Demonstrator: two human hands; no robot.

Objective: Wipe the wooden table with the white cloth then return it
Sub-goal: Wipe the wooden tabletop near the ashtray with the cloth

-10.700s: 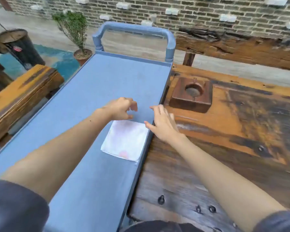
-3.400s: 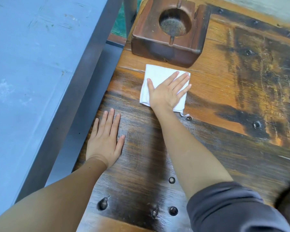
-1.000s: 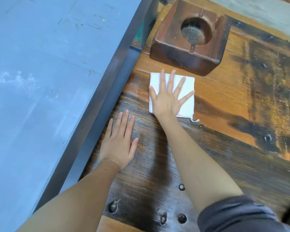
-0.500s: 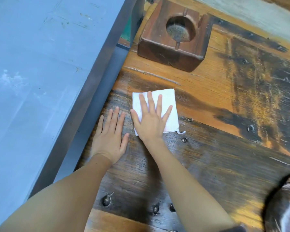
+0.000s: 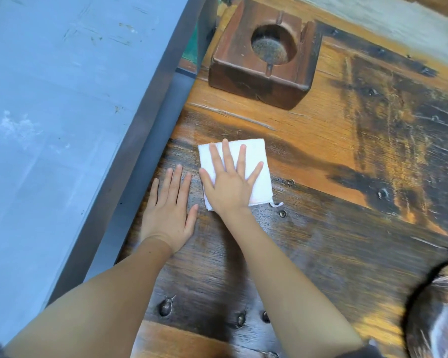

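A folded white cloth (image 5: 256,161) lies flat on the dark, worn wooden table (image 5: 334,228), near its left edge. My right hand (image 5: 229,184) presses down on the cloth with fingers spread, covering its lower left part. My left hand (image 5: 170,210) rests flat on the bare wood just left of the cloth, fingers straight and pointing away from me, holding nothing.
A square wooden ashtray (image 5: 264,55) stands on the table beyond the cloth. The blue cart (image 5: 62,112) runs alongside the table's left edge, with a narrow gap between them. A dark round object (image 5: 440,313) sits at the lower right corner. Metal studs (image 5: 282,214) dot the wood.
My right hand has slid the cloth toward me, away from the ashtray, until it sits beside my left hand. The left hand has stayed flat in the same spot.
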